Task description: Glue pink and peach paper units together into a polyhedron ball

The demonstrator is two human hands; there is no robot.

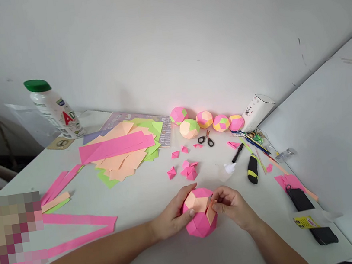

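Note:
A faceted paper ball (201, 226), pink with peach panels, is held just over the near part of the table. My left hand (176, 213) grips its left side, thumb lying across the front. At the ball's right side my right hand (231, 205) pinches a peach paper flap (211, 213) between thumb and fingers. A dark gap shows beside this flap, and the flap's far end is hidden by the fingertips. Beyond the ball, several folded pink paper pieces (189, 172) lie on the table.
Finished-looking paper balls (189, 128) line the wall. Scissors (209, 138), a box cutter (252, 169), a glue bottle (309, 220) and a black phone-like case (324, 235) lie to the right. Left are stacked paper sheets (120, 166), pink strips (83, 219) and a white bottle (53, 110).

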